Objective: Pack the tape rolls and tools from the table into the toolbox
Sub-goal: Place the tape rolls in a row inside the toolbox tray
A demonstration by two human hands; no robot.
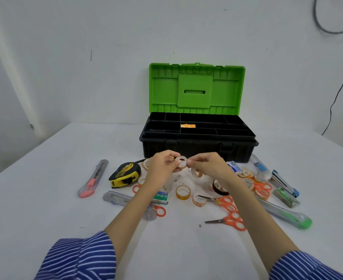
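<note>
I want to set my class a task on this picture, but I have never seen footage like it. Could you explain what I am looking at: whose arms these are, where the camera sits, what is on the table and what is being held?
There is no machine: the camera sits on a person's head and looks down at their own arms in striped sleeves. The left hand and the right hand together pinch a small tape roll above the white table. Behind them stands a black toolbox with its green lid raised and a divided tray on top. Around the hands lie more tape rolls, a yellow tape measure, orange scissors, utility knives, a stapler and small staple boxes, not yet packed.
</note>
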